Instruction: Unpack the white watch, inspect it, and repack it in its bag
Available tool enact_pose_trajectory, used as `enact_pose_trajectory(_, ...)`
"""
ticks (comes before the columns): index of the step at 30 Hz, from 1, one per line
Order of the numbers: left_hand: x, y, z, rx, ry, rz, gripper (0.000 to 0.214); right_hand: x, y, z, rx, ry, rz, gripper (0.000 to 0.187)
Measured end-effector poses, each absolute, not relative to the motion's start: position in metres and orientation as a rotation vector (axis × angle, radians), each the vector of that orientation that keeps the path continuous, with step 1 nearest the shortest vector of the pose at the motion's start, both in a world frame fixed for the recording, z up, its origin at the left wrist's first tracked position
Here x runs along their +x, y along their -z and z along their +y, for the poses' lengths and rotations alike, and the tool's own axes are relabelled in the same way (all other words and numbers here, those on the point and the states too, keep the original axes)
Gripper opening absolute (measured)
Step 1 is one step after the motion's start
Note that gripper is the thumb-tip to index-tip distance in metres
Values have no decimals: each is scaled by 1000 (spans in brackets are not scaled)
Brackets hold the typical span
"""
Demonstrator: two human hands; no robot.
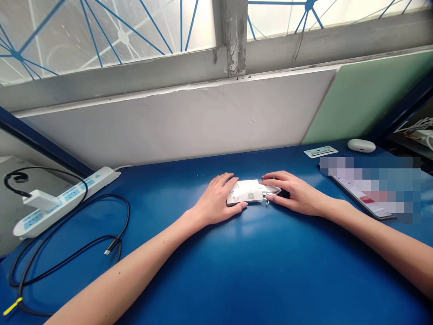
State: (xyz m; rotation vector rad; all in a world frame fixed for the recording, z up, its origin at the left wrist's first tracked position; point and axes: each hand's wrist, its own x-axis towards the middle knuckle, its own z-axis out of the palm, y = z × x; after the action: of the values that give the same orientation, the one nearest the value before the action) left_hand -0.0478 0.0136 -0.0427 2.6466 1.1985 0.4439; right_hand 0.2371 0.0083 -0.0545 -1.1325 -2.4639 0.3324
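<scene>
qr-labelled packet (248,191): your left hand (216,198), half-curled, clasps its left end; your right hand (293,193), narrowly parted, pinches its right; brace evenly.

Blue tabletop (237,271) under both hands. Left hand (219,198) round one end of a flat white packet (244,190) with printed code, thumb at its near edge. Right hand (293,192) on the packet's other end, fingers over the top, thumb nearer. Left of left hand: power strip (70,195), white plug (40,200), looped black cable (112,244). Right of right hand: pixelated flat device (358,192); beyond, card (320,152) and rounded white case (361,145).
</scene>
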Motion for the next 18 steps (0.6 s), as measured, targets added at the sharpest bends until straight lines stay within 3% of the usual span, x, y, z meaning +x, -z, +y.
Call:
enact_pose_trajectory(7, -50, 46, 15, 2631, -577, 1160, 69, 237, 58, 10, -1108, -333, -2446, 44)
enact_pose_trajectory(13, -33, 4, -16, 2294, -1193, 815, 16, 238, 61, 11, -1079, -341, -2424, 41)
enact_pose_trajectory(18, -19, -63, -85, 1683, -820, 503, 38, 237, 59, 11, -1079, -361, -2422, 40)
